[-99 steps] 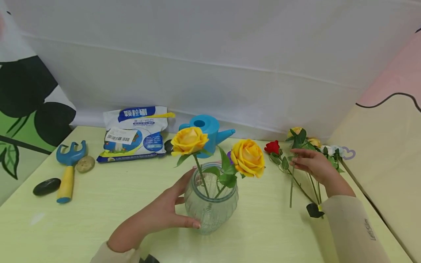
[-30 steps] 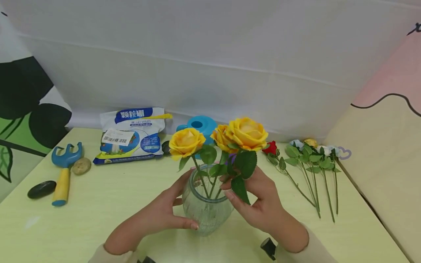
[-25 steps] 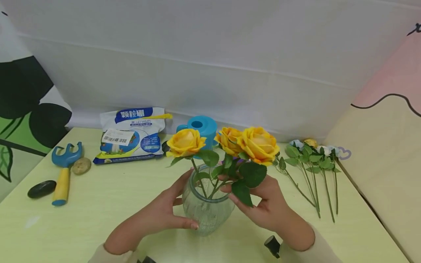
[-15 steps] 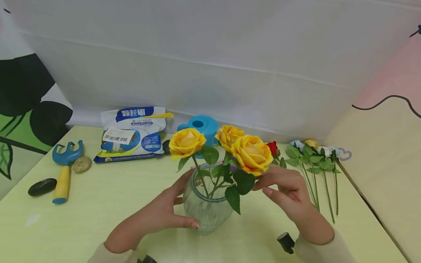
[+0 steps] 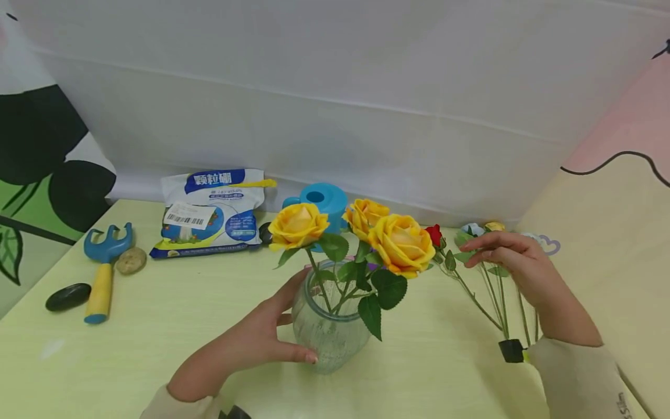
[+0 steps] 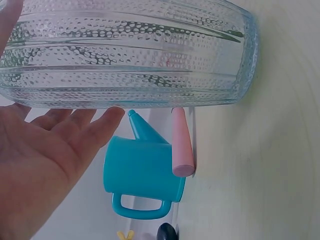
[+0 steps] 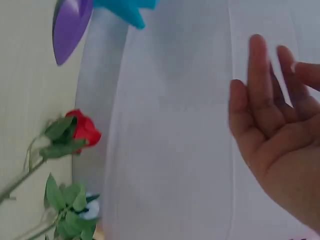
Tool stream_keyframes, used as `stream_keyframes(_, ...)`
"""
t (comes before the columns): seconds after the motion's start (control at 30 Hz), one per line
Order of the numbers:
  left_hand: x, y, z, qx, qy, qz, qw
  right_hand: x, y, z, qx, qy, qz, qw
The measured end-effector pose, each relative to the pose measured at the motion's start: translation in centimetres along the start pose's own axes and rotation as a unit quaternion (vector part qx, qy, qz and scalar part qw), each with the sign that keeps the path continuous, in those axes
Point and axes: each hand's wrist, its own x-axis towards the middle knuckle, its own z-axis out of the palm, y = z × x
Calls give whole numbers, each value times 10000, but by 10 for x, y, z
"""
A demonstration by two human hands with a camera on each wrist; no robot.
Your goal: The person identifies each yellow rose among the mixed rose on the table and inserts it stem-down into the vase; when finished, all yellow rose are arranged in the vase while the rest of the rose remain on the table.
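Fingers (image 6: 102,129) of L hand (image 5: 262,334) curl round ribbed glass vase (image 5: 334,343), from my end I'd guess to steady it b/c 3 top-heavy yellow roses (image 5: 402,245) lean inside; red rose (image 5: 434,235) lies R, nr R hand (image 5: 515,265), fingers slightly apart, gripping nothing.

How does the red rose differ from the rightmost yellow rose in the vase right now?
The red rose lies on the table, while the rightmost yellow rose leans rightward in the glass vase. The red rose's bloom is more compact; the rightmost yellow rose's is spread wide. Both have green stems and leaves.
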Motion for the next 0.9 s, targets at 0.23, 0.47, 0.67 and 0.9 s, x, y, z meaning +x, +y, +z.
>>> stream_keyframes(0.23, -1, -2, 0, -35, 14, 198, 9998, -10, 32, -54, -1373, 141, 1993, 9702)
stream_keyframes(0.47, 0, -2, 0, -62, 7, 230, 9997, -31, 79, -74, -1863, 466, 3401, 9206)
stream_keyframes(0.67, 0, -2, 0, -13, 23, 134, 9999, -37, 107, -78, -1736, 64, 3904, 9041)
stream_keyframes(0.9, 0, -1, 0, -23, 7, 60, 10000, -42, 119, -82, -1670, -13, 4085, 8973)
